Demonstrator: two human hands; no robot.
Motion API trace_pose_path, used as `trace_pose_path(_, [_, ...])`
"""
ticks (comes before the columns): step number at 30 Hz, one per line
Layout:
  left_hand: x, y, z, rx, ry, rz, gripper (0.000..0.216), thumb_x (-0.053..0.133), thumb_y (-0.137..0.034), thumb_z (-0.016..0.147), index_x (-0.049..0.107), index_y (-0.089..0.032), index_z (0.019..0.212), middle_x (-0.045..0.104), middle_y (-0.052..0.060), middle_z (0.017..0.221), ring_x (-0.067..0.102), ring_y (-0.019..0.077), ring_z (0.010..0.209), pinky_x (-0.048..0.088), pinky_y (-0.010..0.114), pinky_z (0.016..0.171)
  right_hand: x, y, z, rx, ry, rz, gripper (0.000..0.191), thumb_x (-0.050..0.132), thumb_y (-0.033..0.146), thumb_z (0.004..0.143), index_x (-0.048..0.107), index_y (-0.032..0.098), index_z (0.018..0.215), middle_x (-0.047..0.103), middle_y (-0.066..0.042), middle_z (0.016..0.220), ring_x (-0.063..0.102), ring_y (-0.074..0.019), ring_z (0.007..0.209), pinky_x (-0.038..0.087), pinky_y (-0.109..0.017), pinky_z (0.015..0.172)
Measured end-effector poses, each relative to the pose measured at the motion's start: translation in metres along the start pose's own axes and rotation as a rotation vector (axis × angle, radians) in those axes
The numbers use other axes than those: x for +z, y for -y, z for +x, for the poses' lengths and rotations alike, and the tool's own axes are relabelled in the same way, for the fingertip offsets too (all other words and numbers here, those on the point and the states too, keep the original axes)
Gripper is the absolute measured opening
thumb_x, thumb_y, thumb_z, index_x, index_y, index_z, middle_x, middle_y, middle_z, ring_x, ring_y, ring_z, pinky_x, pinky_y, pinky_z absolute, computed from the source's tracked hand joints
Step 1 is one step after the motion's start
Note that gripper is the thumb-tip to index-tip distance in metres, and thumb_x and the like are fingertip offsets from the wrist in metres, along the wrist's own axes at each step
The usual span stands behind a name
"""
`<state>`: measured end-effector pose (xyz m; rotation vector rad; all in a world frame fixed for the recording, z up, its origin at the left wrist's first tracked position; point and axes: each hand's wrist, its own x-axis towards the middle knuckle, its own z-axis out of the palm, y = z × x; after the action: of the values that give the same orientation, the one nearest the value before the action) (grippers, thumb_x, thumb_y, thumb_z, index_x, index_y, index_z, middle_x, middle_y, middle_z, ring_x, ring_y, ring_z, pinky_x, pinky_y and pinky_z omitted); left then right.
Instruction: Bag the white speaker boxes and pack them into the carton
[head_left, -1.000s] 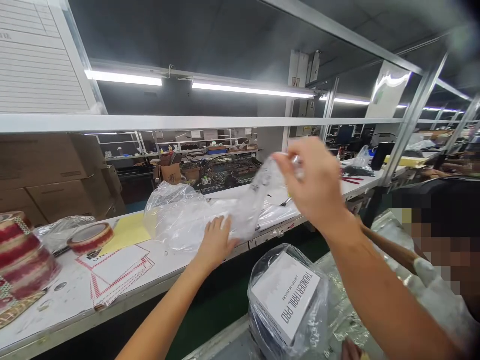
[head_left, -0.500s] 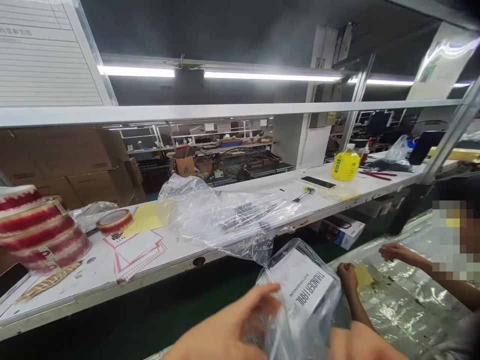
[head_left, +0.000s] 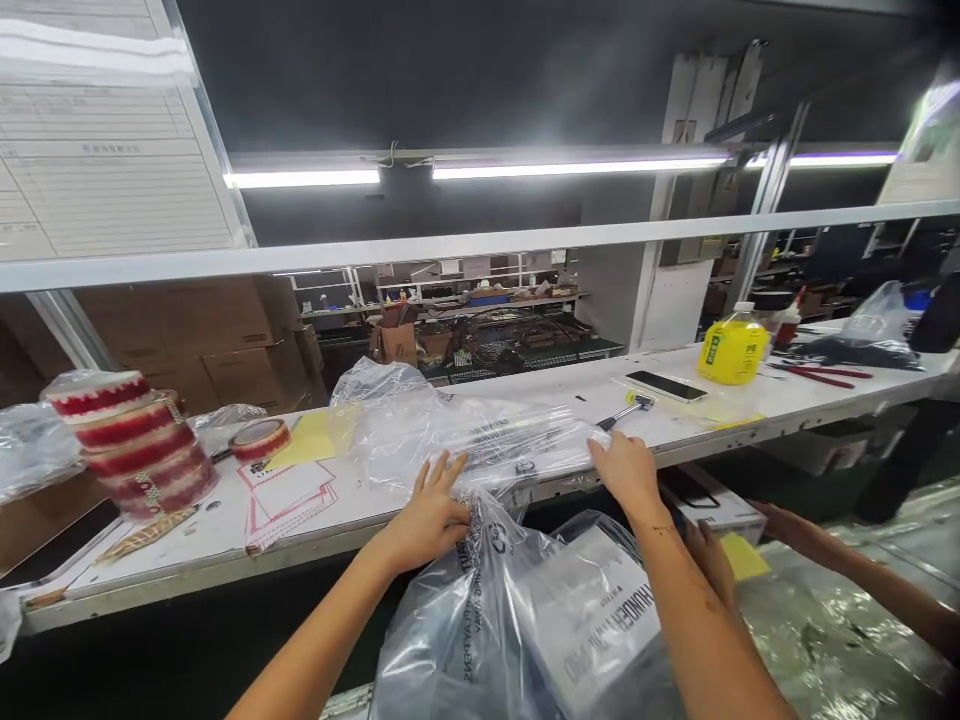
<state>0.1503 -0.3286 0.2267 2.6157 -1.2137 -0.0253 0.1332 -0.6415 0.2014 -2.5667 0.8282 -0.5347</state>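
Factory packing line, not a home or office. Long white workbench (head_left: 525,395) under fluorescent tube lights (head_left: 480,172) on a metal frame; a posted work-instruction sheet (head_left: 97,170) hangs above the bench's left end. On the bench: tape rolls (head_left: 131,440), stack of clear poly bags (head_left: 480,435), red-bordered labels (head_left: 289,495). Cardboard cartons (head_left: 202,335) stacked behind the bench, more racked benches beyond. Another worker's arm (head_left: 862,570) right of the bench.
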Motion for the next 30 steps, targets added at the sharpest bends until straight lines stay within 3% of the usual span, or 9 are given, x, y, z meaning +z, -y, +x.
trace_pose_path(6, [0.026, 0.003, 0.021, 0.063, 0.039, 0.0, 0.019, 0.059, -0.008, 0.085, 0.075, -0.017, 0.08, 0.023, 0.01, 0.164, 0.014, 0.0363, 0.152, 0.012, 0.062, 0.123, 0.016, 0.003, -0.016, -0.161, 0.039, 0.057, 0.044, 0.041, 0.041, 0.1, 0.065, 0.006, 0.114, 0.066, -0.02, 0.11, 0.059, -0.0337, 0.109, 0.044, -0.038, 0.091])
trace_pose_path(10, [0.023, 0.006, 0.03, 0.067, 0.054, -0.037, 0.019, 0.057, -0.013, 0.088, 0.075, -0.019, 0.083, 0.025, 0.009, 0.163, 0.015, 0.0345, 0.152, 0.012, 0.063, 0.123, 0.028, 0.007, -0.014, -0.321, 0.025, 0.099, 0.046, 0.038, 0.032, 0.101, 0.059, 0.002, 0.128, 0.064, -0.021, 0.119, 0.057, -0.0315, 0.114, 0.04, -0.037, 0.098])
trace_pose_path(14, [0.017, 0.009, 0.033, 0.055, 0.066, -0.076, 0.02, 0.057, -0.017, 0.09, 0.074, -0.02, 0.081, 0.029, 0.008, 0.162, 0.018, 0.031, 0.153, 0.013, 0.059, 0.124, 0.025, 0.014, -0.008, -0.45, 0.11, 0.105, 0.033, 0.043, 0.027, 0.101, 0.069, 0.012, 0.113, 0.069, -0.012, 0.112, 0.059, -0.0261, 0.111, 0.037, -0.03, 0.097])
trace_pose_path(17, [0.016, 0.011, 0.032, 0.058, 0.034, -0.159, 0.022, 0.056, -0.024, 0.092, 0.073, -0.02, 0.078, 0.038, 0.007, 0.159, 0.025, 0.0288, 0.151, 0.015, 0.056, 0.125, 0.024, 0.016, -0.001, -0.402, 0.103, 0.12, 0.027, 0.048, 0.027, 0.098, 0.072, 0.013, 0.099, 0.072, -0.011, 0.098, 0.062, -0.0258, 0.098, 0.039, -0.03, 0.085])
trace_pose_path(19, [0.017, 0.011, 0.035, 0.049, 0.012, -0.231, 0.023, 0.056, -0.027, 0.092, 0.073, -0.021, 0.079, 0.042, 0.007, 0.156, 0.029, 0.0285, 0.15, 0.015, 0.054, 0.125, 0.028, 0.015, 0.005, -0.335, 0.065, 0.148, 0.027, 0.048, 0.025, 0.097, 0.071, 0.012, 0.102, 0.071, -0.013, 0.099, 0.063, -0.0262, 0.096, 0.039, -0.03, 0.08])
trace_pose_path(24, [0.017, -0.003, 0.045, -0.042, -0.025, -0.235, 0.016, 0.06, -0.022, 0.086, 0.075, -0.018, 0.081, 0.035, 0.011, 0.16, 0.022, 0.0356, 0.151, 0.009, 0.058, 0.125, 0.022, 0.006, 0.008, -0.223, -0.053, 0.247, 0.038, 0.053, 0.031, 0.094, 0.064, 0.012, 0.125, 0.068, -0.014, 0.114, 0.061, -0.0255, 0.107, 0.043, -0.032, 0.093])
trace_pose_path(26, [0.011, -0.011, 0.036, -0.029, -0.129, -0.27, 0.017, 0.059, -0.023, 0.086, 0.074, -0.017, 0.08, 0.035, 0.012, 0.159, 0.028, 0.0364, 0.149, 0.016, 0.056, 0.124, 0.006, 0.0, -0.008, -0.179, -0.155, 0.301, 0.044, 0.051, 0.032, 0.093, 0.061, 0.008, 0.129, 0.063, -0.017, 0.123, 0.059, -0.0268, 0.111, 0.043, -0.036, 0.099])
trace_pose_path(27, [0.006, -0.015, 0.026, -0.021, -0.184, -0.326, 0.019, 0.057, -0.025, 0.088, 0.073, -0.016, 0.081, 0.042, 0.013, 0.154, 0.037, 0.0353, 0.143, 0.025, 0.054, 0.122, -0.005, -0.003, -0.023, -0.168, -0.219, 0.363, 0.044, 0.049, 0.034, 0.093, 0.062, 0.008, 0.126, 0.062, -0.019, 0.124, 0.059, -0.0273, 0.111, 0.044, -0.038, 0.1])
trace_pose_path(30, [-0.006, -0.024, -0.017, -0.018, -0.236, -0.666, 0.024, 0.051, -0.034, 0.093, 0.067, -0.017, 0.089, 0.068, 0.01, 0.112, 0.061, 0.0264, 0.108, 0.047, 0.043, 0.1, -0.035, -0.004, -0.09, -0.247, -0.23, 0.637, 0.049, 0.044, 0.05, 0.094, 0.066, 0.015, 0.121, 0.065, -0.015, 0.122, 0.062, -0.0273, 0.11, 0.05, -0.04, 0.098])
